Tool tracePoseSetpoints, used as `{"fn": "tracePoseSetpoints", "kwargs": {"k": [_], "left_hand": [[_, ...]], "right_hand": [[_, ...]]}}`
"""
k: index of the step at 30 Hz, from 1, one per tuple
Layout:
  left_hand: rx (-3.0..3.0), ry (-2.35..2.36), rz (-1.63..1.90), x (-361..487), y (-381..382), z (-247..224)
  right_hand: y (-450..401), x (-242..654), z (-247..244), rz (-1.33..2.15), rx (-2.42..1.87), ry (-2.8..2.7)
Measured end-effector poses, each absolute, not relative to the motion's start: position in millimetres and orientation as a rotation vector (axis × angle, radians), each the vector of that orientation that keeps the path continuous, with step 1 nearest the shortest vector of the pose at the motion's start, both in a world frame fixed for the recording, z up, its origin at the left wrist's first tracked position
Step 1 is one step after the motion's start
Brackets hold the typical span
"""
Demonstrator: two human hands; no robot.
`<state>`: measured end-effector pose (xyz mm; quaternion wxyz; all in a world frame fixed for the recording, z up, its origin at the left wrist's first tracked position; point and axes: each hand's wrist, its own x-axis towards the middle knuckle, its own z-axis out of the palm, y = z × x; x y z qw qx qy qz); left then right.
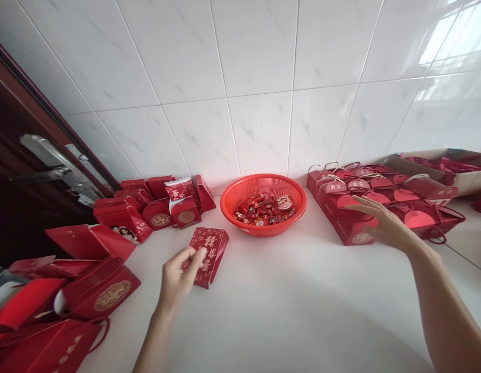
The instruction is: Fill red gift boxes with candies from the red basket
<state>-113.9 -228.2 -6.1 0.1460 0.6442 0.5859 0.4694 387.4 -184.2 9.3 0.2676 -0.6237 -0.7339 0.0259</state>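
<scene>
My left hand (181,273) grips a flat-sided red paper box (209,246) with gold lettering, its thumb lying across the printed face. The box is held tilted over the white surface. Off to the right, my right hand (383,223) is stretched out with fingers apart, over the front edge of a cluster of filled-looking red gift boxes (341,217). Nothing shows in that hand; whether it touches the boxes I cannot tell. Between my hands, farther back, an orange-red plastic basket (227,204) holds many small wrapped sweets (263,210).
Red cartons (112,295) stand and lean along the left side, several with flaps up. Behind the counter (287,300) rises a white tiled wall (259,124). A dark door (15,155) with a metal handle borders the left. An open cardboard box (473,181) sits at the far right.
</scene>
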Motion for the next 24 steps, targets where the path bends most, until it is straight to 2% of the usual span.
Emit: {"fn": "tracePoseSetpoints", "kwargs": {"k": [4, 9, 16, 24], "left_hand": [[1.735, 1.996, 1.508, -145.4, -206.8, 4.0], [1.653, 2.188, 1.232, -160.7, -185.4, -4.1], [1.600, 2.081, 0.903, -150.3, -194.3, -37.4], [1.731, 1.863, 0.933, -143.4, -195.1, -49.0]], "right_hand": [[-180.4, 367.1, 10.6, -0.063, -1.476, -2.021], [-176.8, 293.7, -7.1, 0.018, -1.140, -2.124], [-194.9, 212.1, -50.9, 0.024, -0.929, -2.045], [-215.2, 185.2, -68.9, 0.112, -0.831, -2.020]]}}
